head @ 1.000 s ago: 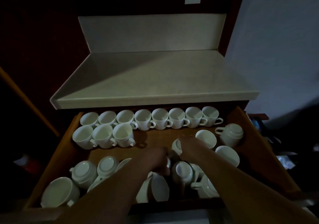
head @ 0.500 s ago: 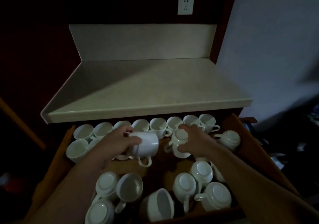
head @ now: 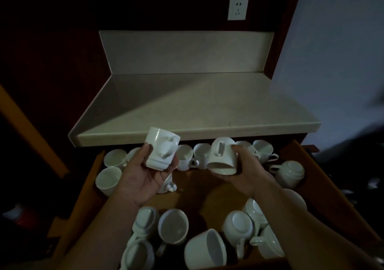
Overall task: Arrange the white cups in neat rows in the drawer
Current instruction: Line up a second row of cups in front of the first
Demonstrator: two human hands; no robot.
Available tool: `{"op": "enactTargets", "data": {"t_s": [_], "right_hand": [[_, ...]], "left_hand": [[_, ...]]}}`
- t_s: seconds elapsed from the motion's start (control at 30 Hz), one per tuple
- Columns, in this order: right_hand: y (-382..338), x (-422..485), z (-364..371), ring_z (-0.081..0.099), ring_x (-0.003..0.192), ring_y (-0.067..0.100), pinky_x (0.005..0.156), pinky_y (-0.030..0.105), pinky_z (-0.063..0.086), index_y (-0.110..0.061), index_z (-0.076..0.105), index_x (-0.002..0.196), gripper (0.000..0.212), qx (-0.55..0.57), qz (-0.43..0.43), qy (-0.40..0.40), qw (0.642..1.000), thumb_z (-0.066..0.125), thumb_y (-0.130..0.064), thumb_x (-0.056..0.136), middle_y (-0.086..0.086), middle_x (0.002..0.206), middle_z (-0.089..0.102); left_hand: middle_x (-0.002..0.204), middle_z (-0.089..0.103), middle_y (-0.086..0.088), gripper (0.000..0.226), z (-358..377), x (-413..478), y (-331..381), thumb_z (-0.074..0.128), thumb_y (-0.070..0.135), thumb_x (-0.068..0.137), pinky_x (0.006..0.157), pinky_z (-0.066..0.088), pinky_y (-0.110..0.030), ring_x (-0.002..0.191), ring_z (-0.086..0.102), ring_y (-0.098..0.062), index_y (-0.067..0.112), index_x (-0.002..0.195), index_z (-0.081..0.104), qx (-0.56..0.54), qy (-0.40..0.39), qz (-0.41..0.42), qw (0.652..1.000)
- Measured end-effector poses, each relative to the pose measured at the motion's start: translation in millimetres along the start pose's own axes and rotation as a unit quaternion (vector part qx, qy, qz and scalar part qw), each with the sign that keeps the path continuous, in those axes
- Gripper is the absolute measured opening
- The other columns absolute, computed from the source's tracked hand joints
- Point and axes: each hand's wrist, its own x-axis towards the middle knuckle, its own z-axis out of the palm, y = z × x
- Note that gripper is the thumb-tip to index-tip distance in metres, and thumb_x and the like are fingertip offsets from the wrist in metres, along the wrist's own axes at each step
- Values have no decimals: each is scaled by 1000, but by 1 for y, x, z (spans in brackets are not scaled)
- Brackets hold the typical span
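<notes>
Both hands have come up out of the drawer [head: 82,199] since half a second ago, each lifting a cup and turning palm-up. On the far left we see the short second row [head: 108,179], upright cups just in front of the back row [head: 185,159], which runs under the edge of the counter [head: 187,107]. Next comes our left hand [head: 143,178], thumb on the left side and fingers curled round the right of the left cup [head: 161,148]. That cup stands nearly upright above the palm, foot down, mouth up, handle facing us. Our right hand [head: 247,172] holds the right cup [head: 223,157] with fingers curled round its right side. This one is inverted: wide mouth down toward the palm, foot up, handle toward us. Both cups are held above the drawer, touching nothing in it. Farther right an overturned cup [head: 289,173] sits alone, and loose cups [head: 173,226] lie jumbled along the front.

We judge the next free place in the second row lies just below and right of the left hand. That hand is nearer and its cup already stands the right way, so it needs only lowering. The right cup must first be flipped end for end.
</notes>
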Motion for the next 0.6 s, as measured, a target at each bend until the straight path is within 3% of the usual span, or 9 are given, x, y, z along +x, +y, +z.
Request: {"op": "enactTargets", "data": {"t_s": [0.07, 0.17, 0.2, 0.3, 0.37, 0.47, 0.5, 0.53, 0.6], "right_hand": [[5, -4, 5, 68, 112, 44, 92, 58, 55, -4, 63, 128, 43, 30, 8, -6, 999, 64, -32, 95, 27, 120, 72], [12, -6, 6, 69, 104, 40, 87, 53, 55, -6, 61, 134, 52, 70, 29, -24, 997, 56, -44, 100, 24, 120, 71], [14, -7, 6, 68, 101, 39, 87, 53, 54, -6, 61, 134, 54, 77, 37, -33, 996, 52, -47, 100, 24, 119, 71], [20, -9, 6, 67, 100, 41, 90, 55, 53, -1, 61, 130, 54, 77, 44, -51, 995, 53, -44, 98, 29, 118, 70], [20, -9, 7, 67, 104, 43, 95, 57, 52, 2, 59, 130, 51, 44, 44, -60, 996, 58, -33, 93, 31, 121, 69], [16, -2, 6, 69, 109, 42, 95, 60, 54, -3, 55, 134, 42, -97, 54, -53, 992, 61, -20, 96, 26, 125, 69], [15, 2, 5, 70, 108, 40, 92, 60, 57, -9, 50, 138, 49, -180, 45, -39, 982, 68, -18, 94, 23, 126, 68], [13, 6, 3, 72, 105, 38, 89, 58, 60, -17, 46, 141, 61, -280, 29, -20, 959, 76, -20, 88, 18, 127, 66], [11, 10, 0, 75, 97, 30, 84, 51, 63, -30, 42, 135, 78, -483, -3, 12, 876, 87, -34, 72, 9, 123, 65]], "left_hand": [[136, 65, -18, 100, 0, 0, -2, 103, 28, 48, 96, 55, -49, 124, 62, -34, 8, 136, 61, 29, 29, 0, 999], [114, 71, -6, 39, 1, -4, -3, 79, 47, 74, 70, 54, -36, 97, 62, -21, 20, 103, 81, 123, 49, -4, 991], [113, 72, -6, 33, -3, -3, -2, 69, 45, 82, 71, 55, -35, 96, 63, -21, 20, 99, 82, 134, 49, 2, 990], [127, 71, -14, 39, -8, -4, 4, 68, 29, 86, 92, 58, -38, 110, 70, -26, 12, 121, 70, 164, 38, 25, 985], [131, 68, -18, 59, -11, -3, 6, 81, 17, 74, 87, 61, -44, 112, 69, -32, 13, 130, 62, 251, 20, 29, 967], [132, 63, -7, 95, -18, 2, 2, 88, 16, 48, 84, 59, -47, 117, 64, -34, 39, 135, 57, 383, 32, -1, 923], [132, 61, -4, 99, -17, 3, -1, 88, 16, 46, 82, 60, -46, 115, 64, -31, 44, 135, 55, 422, 23, -6, 907], [130, 60, -4, 98, -17, 5, -5, 88, 14, 48, 79, 60, -45, 111, 66, -27, 45, 134, 54, 460, 5, -5, 888], [122, 63, -3, 87, -14, 9, -12, 88, 10, 55, 74, 62, -43, 101, 69, -17, 47, 127, 57, 536, -14, 12, 844]]}}
